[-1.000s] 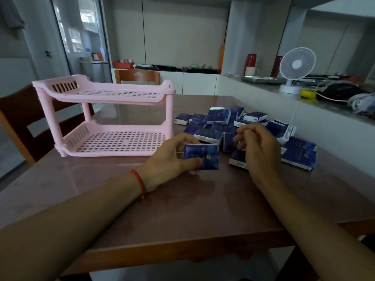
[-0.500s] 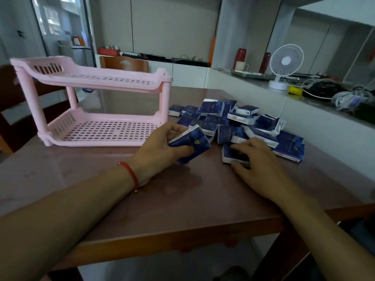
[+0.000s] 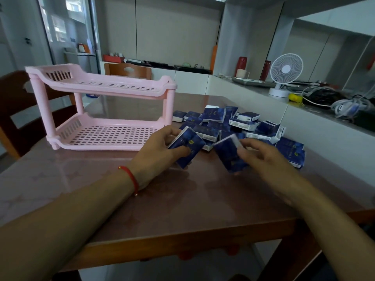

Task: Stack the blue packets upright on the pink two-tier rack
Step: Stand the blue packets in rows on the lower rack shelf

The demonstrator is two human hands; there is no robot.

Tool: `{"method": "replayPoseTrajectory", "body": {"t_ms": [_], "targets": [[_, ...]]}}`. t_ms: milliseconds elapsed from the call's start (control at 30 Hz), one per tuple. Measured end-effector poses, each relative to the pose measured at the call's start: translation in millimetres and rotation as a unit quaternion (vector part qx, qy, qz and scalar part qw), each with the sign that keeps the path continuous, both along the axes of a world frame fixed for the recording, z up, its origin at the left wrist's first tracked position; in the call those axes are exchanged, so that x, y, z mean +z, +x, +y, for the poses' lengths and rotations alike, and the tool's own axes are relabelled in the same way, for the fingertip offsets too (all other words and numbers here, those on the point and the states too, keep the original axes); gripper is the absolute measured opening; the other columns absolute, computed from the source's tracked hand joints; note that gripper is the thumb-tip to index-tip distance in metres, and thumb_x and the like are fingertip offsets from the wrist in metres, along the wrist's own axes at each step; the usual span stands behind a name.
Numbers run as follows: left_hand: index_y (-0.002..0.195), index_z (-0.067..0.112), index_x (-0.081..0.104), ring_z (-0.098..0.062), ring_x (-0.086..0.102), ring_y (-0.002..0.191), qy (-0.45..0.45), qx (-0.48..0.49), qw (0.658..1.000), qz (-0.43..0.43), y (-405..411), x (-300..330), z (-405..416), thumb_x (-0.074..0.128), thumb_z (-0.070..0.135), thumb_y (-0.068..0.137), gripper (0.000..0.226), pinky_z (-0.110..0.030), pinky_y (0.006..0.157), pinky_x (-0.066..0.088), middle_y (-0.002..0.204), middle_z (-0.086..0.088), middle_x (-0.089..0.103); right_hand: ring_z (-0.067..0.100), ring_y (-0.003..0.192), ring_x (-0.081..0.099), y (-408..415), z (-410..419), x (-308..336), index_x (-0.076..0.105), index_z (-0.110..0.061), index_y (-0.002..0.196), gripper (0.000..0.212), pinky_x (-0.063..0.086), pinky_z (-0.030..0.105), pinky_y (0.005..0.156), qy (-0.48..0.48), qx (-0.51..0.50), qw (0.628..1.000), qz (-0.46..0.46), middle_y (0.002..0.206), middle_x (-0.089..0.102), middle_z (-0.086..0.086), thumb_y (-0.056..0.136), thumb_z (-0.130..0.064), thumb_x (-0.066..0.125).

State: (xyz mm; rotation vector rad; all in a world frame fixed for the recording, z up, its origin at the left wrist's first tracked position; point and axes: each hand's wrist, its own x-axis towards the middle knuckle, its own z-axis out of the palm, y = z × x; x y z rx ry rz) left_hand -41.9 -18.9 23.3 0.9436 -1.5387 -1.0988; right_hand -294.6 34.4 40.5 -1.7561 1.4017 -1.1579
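The pink two-tier rack (image 3: 105, 89) stands on the table at the left, both tiers bare. To its right lies a loose pile of blue packets (image 3: 233, 122). My left hand (image 3: 158, 151) grips one blue packet (image 3: 187, 147), tilted, just in front of the rack's right end. My right hand (image 3: 261, 157) holds a second blue packet (image 3: 228, 155) lifted off the table, tilted towards the first one. The two held packets are close but apart.
The brown table (image 3: 182, 199) has a front edge near me. Wooden chairs (image 3: 12, 110) stand at the left and behind the rack. A white counter on the right carries a small fan (image 3: 285, 74) and cables.
My right hand has picked a packet out of the pile and raised it. The left hand still holds its packet, now nearer the rack's front right corner.
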Motion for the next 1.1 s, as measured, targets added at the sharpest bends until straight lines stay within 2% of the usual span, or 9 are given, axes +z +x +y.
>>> {"method": "replayPoseTrajectory", "body": {"t_ms": [67, 200, 400, 533, 633, 800, 933, 1000, 1100], "targets": [[0.100, 0.014, 0.058, -0.041, 0.074, 0.082, -0.005, 0.001, 1.000, 0.001, 0, 0, 0, 0.075, 0.005, 0.082, 0.026, -0.061, 0.076, 0.059, 0.102, -0.019, 0.074, 0.020, 0.096, 0.073, 5, 1, 5, 0.063, -0.015, 0.121, 0.024, 0.061, 0.034, 0.079, 0.083, 0.038, 0.977, -0.192, 0.109, 0.075, 0.009, 0.103, -0.018, 0.047], [0.103, 0.019, 0.058, -0.036, 0.075, 0.085, -0.017, 0.003, 1.000, -0.014, 1, -3, -1, 0.074, 0.008, 0.086, 0.026, -0.059, 0.078, 0.059, 0.103, -0.014, 0.075, 0.024, 0.088, 0.072, 13, -2, 6, 0.064, -0.010, 0.120, 0.026, 0.062, 0.038, 0.069, 0.101, 0.070, 0.958, -0.258, 0.107, 0.075, 0.013, 0.101, -0.016, 0.047], [0.112, 0.016, 0.062, -0.032, 0.071, 0.086, 0.027, -0.034, 0.997, -0.059, 4, 5, 2, 0.064, -0.011, 0.080, 0.042, -0.038, 0.063, 0.063, 0.113, -0.021, 0.066, 0.020, 0.073, 0.070, 23, -13, 20, 0.070, -0.031, 0.112, 0.033, 0.055, 0.025, 0.057, -0.054, 0.082, 0.993, 0.063, 0.090, 0.075, -0.004, 0.094, -0.046, 0.046], [0.122, 0.023, 0.060, -0.029, 0.069, 0.100, 0.016, -0.101, 0.987, -0.126, 9, 8, 2, 0.075, 0.009, 0.064, 0.062, -0.045, 0.081, 0.061, 0.113, -0.009, 0.071, 0.004, 0.067, 0.068, 44, -31, 21, 0.057, -0.031, 0.105, 0.032, 0.050, 0.020, 0.053, -0.090, 0.069, 0.984, 0.136, 0.077, 0.074, -0.007, 0.083, -0.053, 0.061], [0.118, 0.025, 0.058, -0.014, 0.073, 0.093, -0.011, -0.080, 0.985, -0.152, 9, 6, 3, 0.088, 0.022, 0.071, 0.056, -0.032, 0.077, 0.061, 0.107, 0.001, 0.073, 0.004, 0.058, 0.063, 60, -44, 14, 0.051, -0.026, 0.101, 0.041, 0.047, 0.016, 0.049, -0.201, 0.019, 0.957, 0.208, 0.065, 0.067, -0.004, 0.079, -0.055, 0.069], [0.104, 0.035, 0.057, 0.001, 0.069, 0.080, -0.093, -0.011, 0.977, -0.191, 14, 10, 1, 0.087, 0.021, 0.072, 0.046, -0.017, 0.065, 0.052, 0.094, 0.011, 0.071, 0.007, 0.059, 0.057, 76, -57, 2, 0.051, -0.022, 0.100, 0.043, 0.042, 0.011, 0.053, -0.308, -0.021, 0.936, 0.171, 0.071, 0.058, -0.008, 0.080, -0.054, 0.072], [0.090, 0.048, 0.053, 0.015, 0.059, 0.077, -0.174, 0.033, 0.931, -0.318, 22, 21, 4, 0.083, 0.026, 0.072, 0.041, -0.003, 0.062, 0.041, 0.084, 0.022, 0.063, 0.002, 0.093, 0.059, 67, -56, -5, 0.050, -0.029, 0.132, 0.057, 0.051, 0.014, 0.068, -0.242, 0.065, 0.954, 0.162, 0.114, 0.055, -0.013, 0.083, -0.054, 0.067], [0.103, 0.048, 0.057, 0.014, 0.060, 0.083, -0.194, 0.015, 0.919, -0.342, 27, 23, 4, 0.083, 0.029, 0.071, 0.045, -0.001, 0.069, 0.041, 0.092, 0.022, 0.066, -0.006, 0.108, 0.054, 59, -50, -10, 0.045, -0.034, 0.143, 0.066, 0.048, 0.007, 0.082, -0.188, 0.121, 0.958, 0.180, 0.125, 0.053, -0.017, 0.083, -0.040, 0.073], [0.122, 0.044, 0.051, 0.005, 0.061, 0.091, -0.173, -0.015, 0.905, -0.389, 31, 21, 4, 0.084, 0.033, 0.072, 0.061, -0.002, 0.078, 0.043, 0.108, 0.018, 0.064, -0.008, 0.102, 0.057, 56, -48, -16, 0.051, -0.033, 0.138, 0.062, 0.049, 0.007, 0.080, -0.163, 0.135, 0.957, 0.198, 0.121, 0.061, -0.015, 0.082, -0.034, 0.078]]}}
